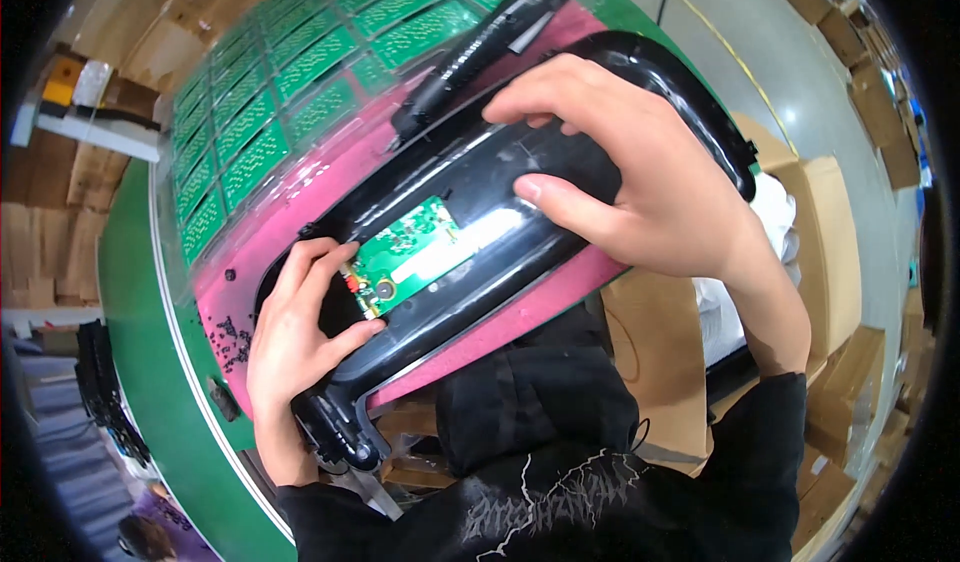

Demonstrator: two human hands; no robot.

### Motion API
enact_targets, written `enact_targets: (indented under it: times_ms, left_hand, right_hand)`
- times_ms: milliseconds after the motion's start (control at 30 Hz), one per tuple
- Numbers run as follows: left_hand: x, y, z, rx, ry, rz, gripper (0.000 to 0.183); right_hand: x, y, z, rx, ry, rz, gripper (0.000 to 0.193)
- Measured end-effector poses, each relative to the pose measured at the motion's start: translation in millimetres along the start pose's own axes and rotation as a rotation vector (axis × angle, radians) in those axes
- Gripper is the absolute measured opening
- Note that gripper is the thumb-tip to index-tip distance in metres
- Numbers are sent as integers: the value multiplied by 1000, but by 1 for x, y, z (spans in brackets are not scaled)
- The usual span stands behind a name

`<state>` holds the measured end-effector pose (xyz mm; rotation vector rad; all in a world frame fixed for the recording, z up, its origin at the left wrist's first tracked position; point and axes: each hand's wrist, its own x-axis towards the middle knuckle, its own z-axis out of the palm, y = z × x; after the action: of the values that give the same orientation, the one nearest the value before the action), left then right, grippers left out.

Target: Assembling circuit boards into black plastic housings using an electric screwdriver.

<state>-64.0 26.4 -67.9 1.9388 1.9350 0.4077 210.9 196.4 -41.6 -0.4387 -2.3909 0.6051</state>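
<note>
L hand [297, 324] is pinching the left end of a small green board [412, 242]: thumb is sitting at the near corner, fingertips at the far one. The board is lying flat inside a long, shiny black shell [492, 167], a bit left of its mid. R hand [645, 177] is hanging over the shell's right part w/ nothing in it; thumb is standing well apart from the bent fingers, & the fingers are bunching up close. Can't tell if any tip is touching the shell.

Shell is resting on a pink mat [490, 360], & the mat is lying on a green table [150, 292]. A black power screwdriver [470, 62] is lying just past the shell's far edge. Behind, a clear tray [272, 194] is holding lots of green boards in rows. Tiny black bits [233, 342] are lying on the mat near L hand. An open cardboard box [832, 252] is standing by the R arm.
</note>
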Motion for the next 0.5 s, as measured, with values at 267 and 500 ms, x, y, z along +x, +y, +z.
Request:
enact_targets:
  times_ms: [267,500]
  left_hand:
    - [-4,-9,-1,-19,42,66,68]
    - [-5,-12,-3,-28,43,107,67]
  right_hand:
    - [0,12,18,90,-255,129,30]
    - [-1,8,42,149,-301,145,56]
